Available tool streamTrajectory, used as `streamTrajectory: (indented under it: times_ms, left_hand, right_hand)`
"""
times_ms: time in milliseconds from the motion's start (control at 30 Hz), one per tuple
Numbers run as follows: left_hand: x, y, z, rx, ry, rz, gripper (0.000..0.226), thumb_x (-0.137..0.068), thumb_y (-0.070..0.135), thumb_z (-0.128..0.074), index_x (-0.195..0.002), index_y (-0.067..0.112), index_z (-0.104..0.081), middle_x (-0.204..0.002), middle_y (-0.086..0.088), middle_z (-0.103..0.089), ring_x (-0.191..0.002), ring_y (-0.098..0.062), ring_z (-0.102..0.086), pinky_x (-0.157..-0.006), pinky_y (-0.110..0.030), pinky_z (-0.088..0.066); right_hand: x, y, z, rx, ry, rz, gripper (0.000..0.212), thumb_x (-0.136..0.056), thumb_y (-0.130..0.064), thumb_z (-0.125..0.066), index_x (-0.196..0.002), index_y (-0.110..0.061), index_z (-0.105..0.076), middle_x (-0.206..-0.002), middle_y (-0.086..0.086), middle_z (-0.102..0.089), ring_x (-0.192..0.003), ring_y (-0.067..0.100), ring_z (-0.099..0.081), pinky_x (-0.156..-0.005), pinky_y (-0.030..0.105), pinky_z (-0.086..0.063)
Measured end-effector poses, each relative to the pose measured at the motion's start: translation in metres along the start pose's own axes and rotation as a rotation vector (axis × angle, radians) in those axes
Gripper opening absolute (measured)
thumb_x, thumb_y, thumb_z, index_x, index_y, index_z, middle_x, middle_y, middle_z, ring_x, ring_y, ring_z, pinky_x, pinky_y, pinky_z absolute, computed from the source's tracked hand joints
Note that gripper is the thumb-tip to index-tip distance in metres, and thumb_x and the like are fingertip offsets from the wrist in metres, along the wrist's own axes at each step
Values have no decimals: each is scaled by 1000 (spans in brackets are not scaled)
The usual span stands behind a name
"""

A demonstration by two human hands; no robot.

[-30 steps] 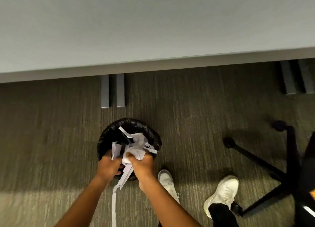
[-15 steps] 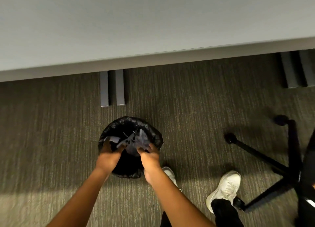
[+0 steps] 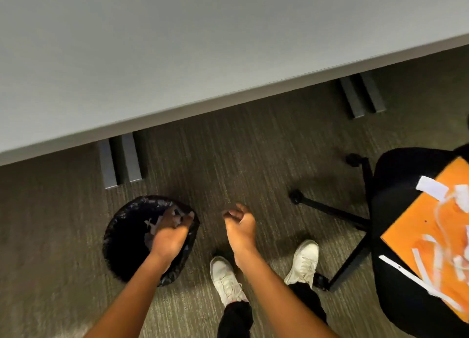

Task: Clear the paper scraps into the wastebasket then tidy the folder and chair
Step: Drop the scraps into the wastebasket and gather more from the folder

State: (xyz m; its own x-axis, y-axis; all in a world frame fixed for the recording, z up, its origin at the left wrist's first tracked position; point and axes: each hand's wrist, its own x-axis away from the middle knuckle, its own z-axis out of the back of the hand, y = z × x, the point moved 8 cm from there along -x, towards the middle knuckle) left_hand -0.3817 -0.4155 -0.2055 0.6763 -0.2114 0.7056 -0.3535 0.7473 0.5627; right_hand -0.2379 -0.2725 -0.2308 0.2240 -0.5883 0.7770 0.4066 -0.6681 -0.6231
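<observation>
- Where the black-lined wastebasket stands on the carpet by your left foot, white paper scraps lie inside it.
- Your left hand hangs over its rim, fingers curled downward; whether they hold a scrap you cannot tell.
- Your right hand hovers beside the basket, fingers loosely curled on nothing.
- To your right, more paper strips litter the orange folder lying on the black chair.
- The grey surface fills the upper view.
</observation>
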Motion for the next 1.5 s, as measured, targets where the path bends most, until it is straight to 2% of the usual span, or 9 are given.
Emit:
streamTrajectory:
  times_ms: [133,233,400,733,933,1033,1267,1400,1500]
  left_hand:
    - [22,39,-57,-28,-100,-46,36,-88,35,-66,-121,23,-56,-120,-13,-65,-118,-30,-59,-105,-45,-44]
    - [41,73,-98,-102,-147,-127,53,-86,42,-66,-131,17,-52,-106,-10,-70,-110,-26,-63,-98,-41,-49]
    - [75,125,-169,-204,-219,-245,53,-88,37,-65,-134,15,-51,-101,-5,-67,-105,-25,-64,-97,-40,-49]
    - [130,185,-309,-401,-468,-414,54,-90,37,-62,-139,19,-46,-120,-8,-63,-115,-22,-58,-97,-31,-43]
    - [156,195,-382,-553,-580,-507,53,-92,36,-59,-140,17,-45,-129,-9,-58,-124,-24,-51,-103,-38,-43]
    - [166,199,-416,-631,-617,-567,52,-93,34,-58,-140,14,-45,-133,-12,-56,-123,-24,-52,-98,-33,-42]
    - [177,209,-489,-823,-662,-708,49,-95,32,-56,-139,15,-46,-136,-11,-51,-126,-27,-46,-94,-27,-34]
    - [181,224,-526,-901,-655,-825,48,-93,31,-59,-136,14,-48,-135,-13,-50,-125,-29,-47,-101,-40,-44]
    - [187,237,-554,-929,-649,-919,46,-90,29,-63,-132,13,-51,-134,-11,-50,-128,-28,-45,-105,-43,-42]
  right_hand:
    - [-5,-29,65,33,73,110,46,-88,-9,-63,-130,-8,-47,-108,7,-66,-97,16,-64,-83,25,-51]
    - [-5,-48,115,41,147,180,46,-88,-16,-64,-131,-11,-48,-111,5,-65,-96,13,-64,-78,18,-47]
    - [-3,-65,203,24,269,213,46,-89,-21,-64,-132,-18,-49,-115,-1,-62,-101,11,-61,-87,25,-49]
    - [1,-52,397,81,569,188,50,-87,-27,-66,-133,-20,-46,-123,2,-57,-106,20,-60,-92,40,-51]
    - [4,-8,494,112,751,49,62,-79,-30,-75,-132,-23,-44,-130,6,-46,-116,28,-54,-92,44,-51]
    - [5,9,522,210,754,-28,75,-75,-33,-78,-137,-26,-37,-136,7,-39,-123,28,-46,-94,41,-48]
    - [-1,34,535,708,612,-145,104,-65,-44,-82,-143,-42,-13,-149,4,-20,-133,28,-32,-94,43,-47]
    - [-9,43,532,737,584,-127,98,-70,-43,-78,-142,-46,-11,-147,3,-22,-132,27,-31,-97,43,-48]
    - [-16,39,535,706,598,-66,82,-78,-34,-74,-141,-42,-22,-140,3,-33,-127,24,-36,-100,38,-46]
